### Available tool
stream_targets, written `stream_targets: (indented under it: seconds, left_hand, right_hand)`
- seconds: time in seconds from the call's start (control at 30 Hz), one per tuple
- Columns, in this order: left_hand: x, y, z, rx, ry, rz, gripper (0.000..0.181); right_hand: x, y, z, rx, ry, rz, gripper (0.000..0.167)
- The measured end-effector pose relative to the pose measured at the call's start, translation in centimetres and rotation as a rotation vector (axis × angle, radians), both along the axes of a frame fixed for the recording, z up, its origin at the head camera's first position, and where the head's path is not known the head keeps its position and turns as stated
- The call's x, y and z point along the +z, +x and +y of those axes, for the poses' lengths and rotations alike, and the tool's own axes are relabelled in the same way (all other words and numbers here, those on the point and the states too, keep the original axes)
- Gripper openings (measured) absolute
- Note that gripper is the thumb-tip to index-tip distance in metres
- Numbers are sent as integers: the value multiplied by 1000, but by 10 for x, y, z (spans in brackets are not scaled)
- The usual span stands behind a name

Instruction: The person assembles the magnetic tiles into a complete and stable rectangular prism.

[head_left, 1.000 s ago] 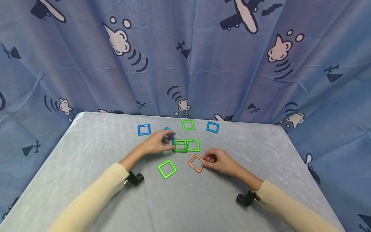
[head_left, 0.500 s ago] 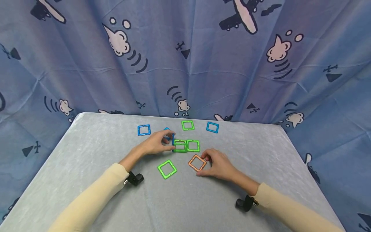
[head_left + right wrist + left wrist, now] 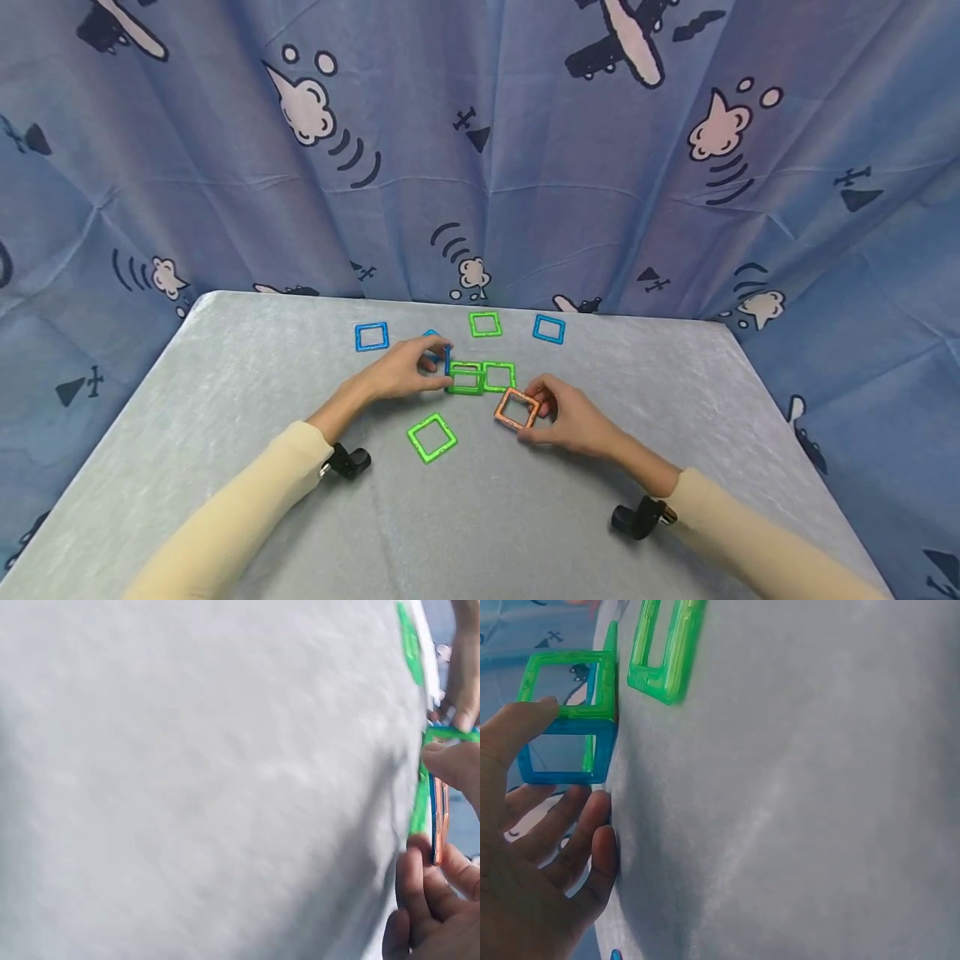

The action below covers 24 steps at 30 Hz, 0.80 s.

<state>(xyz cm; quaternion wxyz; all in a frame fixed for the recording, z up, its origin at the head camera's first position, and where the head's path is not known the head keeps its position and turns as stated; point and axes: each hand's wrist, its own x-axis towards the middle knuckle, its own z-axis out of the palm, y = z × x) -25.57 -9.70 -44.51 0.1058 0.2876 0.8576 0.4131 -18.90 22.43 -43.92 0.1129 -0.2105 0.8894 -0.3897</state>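
My left hand (image 3: 405, 368) steadies a small box of magnetic tiles, its thumb on the front green tile (image 3: 568, 711) and its other fingers by the blue side tile (image 3: 562, 778). In the head view that blue tile stands upright, nearly edge-on. A flat green tile (image 3: 500, 389) adjoins the box on the right. My right hand (image 3: 573, 419) pinches an orange magnetic tile (image 3: 508, 423) between thumb and fingers, tilted and just in front of the flat green one. The right wrist view shows the orange tile (image 3: 439, 844) edge-on; the box's far side is largely hidden.
A loose green tile (image 3: 417, 446) lies in front of the box. Along the back lie a blue tile (image 3: 371, 325), a green tile (image 3: 485, 335) and another blue tile (image 3: 550, 318). One more blue tile (image 3: 431, 333) is partly hidden behind my left hand. A patterned curtain (image 3: 405, 208) hangs behind the table.
My right hand has changed its hold on the orange tile, then lifted and tilted it, moving it slightly away from me toward the flat green tile. The left hand stays in place.
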Motion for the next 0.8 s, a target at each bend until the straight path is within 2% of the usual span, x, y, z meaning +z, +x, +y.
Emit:
stream_targets:
  seconds: [0.2,0.37,0.53,0.8]
  left_hand:
    - [0,0,0,-11,4,6,61]
    - [-1,-1,-1,-3,-4,-11,62]
    - [0,-1,-2,-2,-2,-12,62]
    - [1,0,-1,-5,3,4,61]
  right_hand:
    - [6,-13,10,42,-206,-116,59]
    - [3,-20,14,74,-292,-158,60]
    - [0,-26,16,102,-336,-164,58]
    - [-1,-35,13,115,-313,-117,42]
